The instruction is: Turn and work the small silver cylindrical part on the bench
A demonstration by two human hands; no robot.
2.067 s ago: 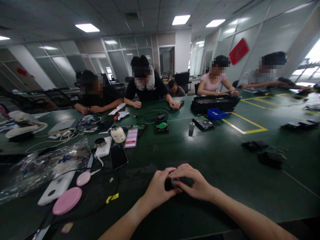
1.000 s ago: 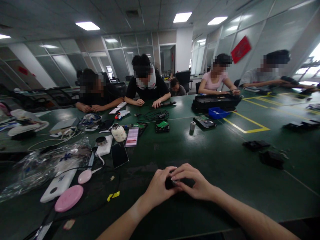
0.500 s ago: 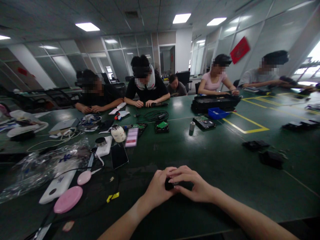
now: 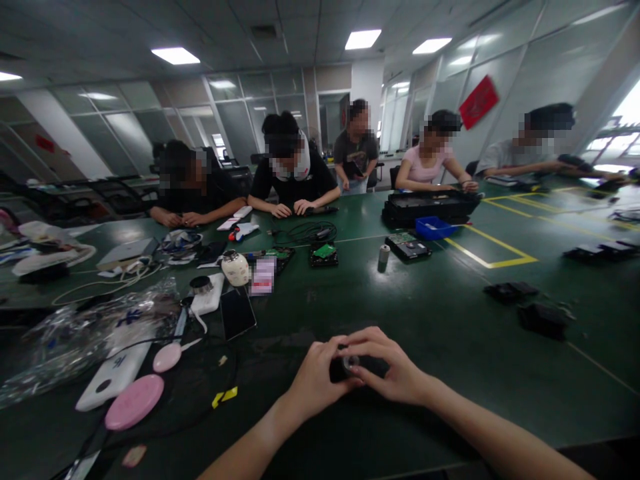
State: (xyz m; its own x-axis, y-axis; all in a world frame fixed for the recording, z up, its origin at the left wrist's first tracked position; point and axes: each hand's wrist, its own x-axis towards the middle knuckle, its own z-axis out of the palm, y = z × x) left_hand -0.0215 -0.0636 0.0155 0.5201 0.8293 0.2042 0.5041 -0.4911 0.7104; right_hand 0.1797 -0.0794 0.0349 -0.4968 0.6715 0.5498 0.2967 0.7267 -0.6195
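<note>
My left hand [image 4: 316, 380] and my right hand [image 4: 393, 370] meet low in the middle of the view, over the green table [image 4: 410, 313]. Both are closed around a small black object [image 4: 339, 369] held between them. A little round silvery part [image 4: 350, 362] shows at its top, pinched by my right fingertips. Most of the object is hidden by my fingers, and I cannot name it.
Left of my hands lie a pink disc [image 4: 134, 411], a white case [image 4: 113, 377], a phone [image 4: 237, 312] and a clear plastic bag [image 4: 75, 327]. Circuit boards [image 4: 324, 253], a blue bin [image 4: 433, 228] and small black parts [image 4: 543, 319] lie farther off. Several people sit along the far side.
My hands have stayed in place, fingers shifting slightly on the black object; the silvery part now shows at its top. A person at the back has stood up.
</note>
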